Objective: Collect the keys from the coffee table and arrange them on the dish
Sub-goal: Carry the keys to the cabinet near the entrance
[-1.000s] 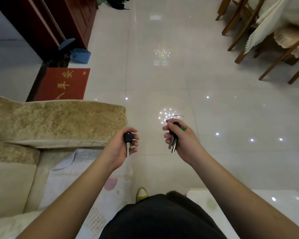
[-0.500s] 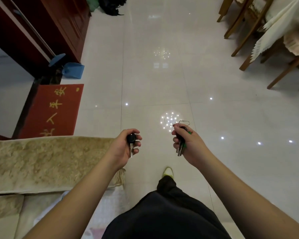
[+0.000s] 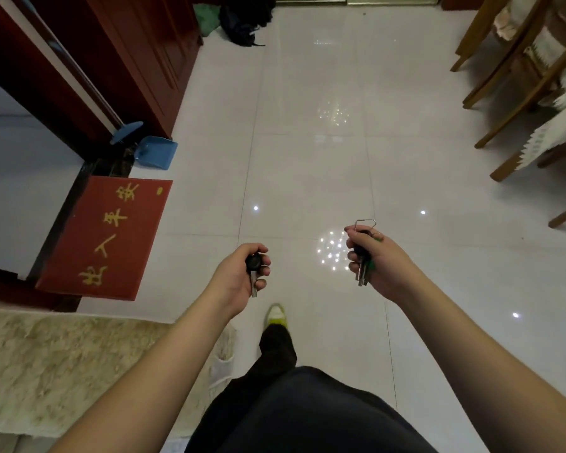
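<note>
The left hand (image 3: 239, 273) is gripping a single black-headed key (image 3: 253, 269), blade hanging down. The right hand (image 3: 378, 263) is clutching a bunch of keys (image 3: 361, 268) above the white tiled floor (image 3: 307, 165).

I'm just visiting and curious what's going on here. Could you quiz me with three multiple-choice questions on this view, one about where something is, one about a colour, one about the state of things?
1. Where does the blue dustpan stand?
A. on the floor by the dark wooden door frame
B. under the chairs
C. on the sofa

2. What colour is the doormat?
A. green
B. red with yellow characters
C. plain grey

3. What are the hands doing?
A. both are empty
B. only the right hand holds something
C. each is closed on keys

Answers: 1 A, it sits on the floor at the foot of the frame. 2 B, the yellow characters show on red. 3 C, the left hand grips a single black-headed key, the right hand a bunch of keys.
</note>
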`<state>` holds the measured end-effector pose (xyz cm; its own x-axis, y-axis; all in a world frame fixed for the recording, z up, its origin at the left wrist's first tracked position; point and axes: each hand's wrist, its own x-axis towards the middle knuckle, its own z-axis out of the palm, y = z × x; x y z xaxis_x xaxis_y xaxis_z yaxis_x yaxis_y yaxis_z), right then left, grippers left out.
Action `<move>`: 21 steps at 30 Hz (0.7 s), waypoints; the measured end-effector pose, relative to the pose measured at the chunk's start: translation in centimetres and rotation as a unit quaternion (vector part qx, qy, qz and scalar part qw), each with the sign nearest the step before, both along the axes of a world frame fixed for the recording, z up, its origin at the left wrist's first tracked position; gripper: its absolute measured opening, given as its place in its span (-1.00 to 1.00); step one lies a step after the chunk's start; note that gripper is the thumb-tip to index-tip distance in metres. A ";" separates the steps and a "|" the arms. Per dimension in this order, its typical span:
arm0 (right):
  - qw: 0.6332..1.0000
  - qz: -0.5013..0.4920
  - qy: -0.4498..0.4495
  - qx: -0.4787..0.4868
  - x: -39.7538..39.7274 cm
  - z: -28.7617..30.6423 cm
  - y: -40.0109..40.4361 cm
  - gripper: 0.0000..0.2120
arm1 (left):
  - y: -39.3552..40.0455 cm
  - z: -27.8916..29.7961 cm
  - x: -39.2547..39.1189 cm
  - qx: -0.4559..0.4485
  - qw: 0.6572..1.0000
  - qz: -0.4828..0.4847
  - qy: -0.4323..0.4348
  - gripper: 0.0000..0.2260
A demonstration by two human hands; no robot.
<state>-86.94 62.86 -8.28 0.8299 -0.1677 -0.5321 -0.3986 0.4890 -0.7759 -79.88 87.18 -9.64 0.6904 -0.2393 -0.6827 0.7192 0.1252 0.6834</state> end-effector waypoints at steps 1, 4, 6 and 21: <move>1.000 0.004 0.003 -0.004 2.0 0.0 -0.3 -0.93 | -0.1 -0.3 1.5 0.001 1.000 0.010 -0.002 -0.95; 1.000 0.015 0.002 -0.014 8.1 0.1 -0.9 -0.93 | -0.5 -1.2 6.9 0.005 0.999 0.034 -0.006 -0.96; 1.000 0.019 0.003 -0.020 12.2 0.3 -1.0 -0.94 | -1.1 -1.3 10.9 0.000 0.999 0.042 -0.002 -0.96; 0.999 -0.011 0.009 0.047 35.3 0.3 -3.8 -0.89 | -6.7 1.2 35.2 -0.009 1.000 -0.016 -0.022 -0.95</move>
<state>-51.68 59.09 -8.00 0.8170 -0.1342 -0.5607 -0.4001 0.5684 -0.7190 -44.66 80.46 -8.42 0.7120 -0.2737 -0.6467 0.6919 0.1160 0.7126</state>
